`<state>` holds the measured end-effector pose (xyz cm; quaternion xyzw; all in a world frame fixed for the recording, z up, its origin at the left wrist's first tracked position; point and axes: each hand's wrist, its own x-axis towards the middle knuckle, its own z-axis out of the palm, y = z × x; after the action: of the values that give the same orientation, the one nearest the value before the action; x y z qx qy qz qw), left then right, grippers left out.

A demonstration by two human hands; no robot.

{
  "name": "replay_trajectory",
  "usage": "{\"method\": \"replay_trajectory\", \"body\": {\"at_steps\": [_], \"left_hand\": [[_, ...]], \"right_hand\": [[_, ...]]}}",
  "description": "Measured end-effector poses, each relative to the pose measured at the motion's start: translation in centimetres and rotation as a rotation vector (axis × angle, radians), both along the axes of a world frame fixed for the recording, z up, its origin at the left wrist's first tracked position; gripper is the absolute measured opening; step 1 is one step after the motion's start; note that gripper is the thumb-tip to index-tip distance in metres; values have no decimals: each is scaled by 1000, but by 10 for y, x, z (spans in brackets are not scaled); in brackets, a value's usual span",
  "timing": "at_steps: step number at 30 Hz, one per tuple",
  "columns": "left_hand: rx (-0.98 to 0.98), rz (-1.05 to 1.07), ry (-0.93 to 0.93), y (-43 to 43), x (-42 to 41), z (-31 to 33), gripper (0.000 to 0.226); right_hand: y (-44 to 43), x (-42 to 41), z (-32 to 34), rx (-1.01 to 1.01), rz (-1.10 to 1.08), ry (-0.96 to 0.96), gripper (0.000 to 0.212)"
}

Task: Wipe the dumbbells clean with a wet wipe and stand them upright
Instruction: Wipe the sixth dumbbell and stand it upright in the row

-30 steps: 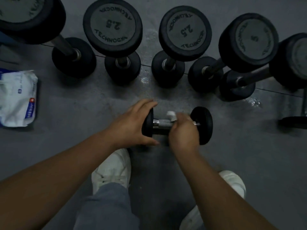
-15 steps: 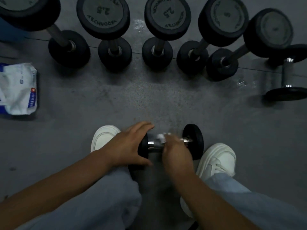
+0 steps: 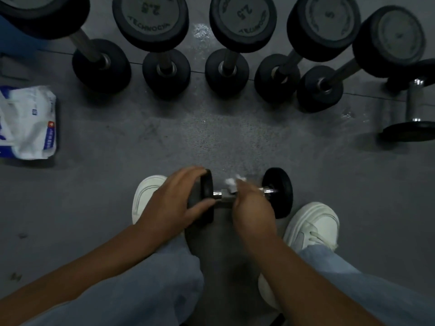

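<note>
Small dumbbell (image 3: 279, 191) lies sideways, handle running left-right, low between two white shoes (image 3: 313, 224); cannot tell if it touches the floor (image 3: 211, 137). Left hand (image 3: 174, 201) grips the left head, fingers curled over the top and thumb along its near face. Right hand (image 3: 251, 208) is closed round the chrome handle with a white wipe (image 3: 231, 182) pressed to it, a bit of wipe sticking out above the knuckles. Right head is bare. Both hands are slightly blurred.

Upright dumbbells (image 3: 150, 17), five, stand on end in a row along the far side, well apart from the held one; two read 2.5. Spare dumbbell (image 3: 412, 109) lies on its side at the far right, just beside the row's end. White and blue pack (image 3: 28, 123) lies on the floor at the left edge. Jeans (image 3: 141, 290) cover both knees at the bottom.
</note>
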<state>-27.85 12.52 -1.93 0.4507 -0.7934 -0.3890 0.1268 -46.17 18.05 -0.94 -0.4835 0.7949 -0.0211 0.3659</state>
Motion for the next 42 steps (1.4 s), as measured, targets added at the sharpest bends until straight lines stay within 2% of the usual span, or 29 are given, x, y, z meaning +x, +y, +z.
{"method": "replay_trajectory", "body": {"at_steps": [2, 4, 6, 8, 10, 13, 15, 18, 19, 21, 22, 25, 26, 29, 30, 32, 34, 36, 38, 40, 42], "left_hand": [[-91, -101, -35, -8, -6, -3, 78], [-79, -203, -144, -22, -10, -7, 100], [-10, -249, -266, -43, -12, -8, 116], [66, -263, -307, -65, -15, -5, 118], [113, -161, -224, -80, -14, -2, 109], [52, 157, -3, -80, -16, -3, 83], [44, 125, -15, -80, -25, -4, 88], [83, -66, -179, -96, -33, -11, 123], [61, -90, -207, -104, -32, -16, 127], [50, -103, -194, -122, -31, -22, 127], [81, -99, -162, -131, -31, -23, 125], [176, -63, -63, -155, -33, -23, 119], [209, -48, -42, -163, -35, -23, 117], [335, -7, -56, -187, -42, -24, 117], [393, 13, -65, -195, -44, -24, 119], [474, 118, -44, -202, -48, -25, 117], [358, 308, 10, -195, -52, -27, 101], [105, 357, 20, -177, -56, -24, 92], [21, 164, -33, -163, -59, -22, 105], [30, 13, -145, -160, -58, -22, 119], [-4, -17, -184, -168, -56, -21, 116]], "right_hand": [[-16, 9, -2, 13, 211, -43, 42], [-33, -15, -17, 44, 142, 38, 41], [-47, -33, -23, 3, 72, 110, 50], [-52, -25, -16, -27, 167, 10, 56], [-55, -19, -9, -66, 282, -39, 58], [-71, -42, -13, -140, 1, 22, 46], [-86, -38, -11, -231, -32, 40, 46], [-99, -27, -8, -203, 175, 24, 47], [-106, -35, -12, -187, 106, 26, 43], [-119, -50, -17, -198, -104, -2, 35], [-123, -48, -18, -215, -113, 3, 37], [-123, -23, -10, -209, 175, 13, 51], [-126, -24, -9, -220, 186, 30, 53], [-146, -41, -16, -172, -57, 77, 51], [-154, -37, -17, -183, -71, 87, 49], [-164, -24, -15, -205, 40, 18, 48], [-169, -28, -13, -221, 154, 33, 50], [-175, -52, -17, -207, -35, 71, 44], [-174, -54, -20, -240, -165, 53, 42], [-168, -37, -19, -284, 10, 31, 48], [-163, -39, -22, -264, 151, 37, 53]]}}
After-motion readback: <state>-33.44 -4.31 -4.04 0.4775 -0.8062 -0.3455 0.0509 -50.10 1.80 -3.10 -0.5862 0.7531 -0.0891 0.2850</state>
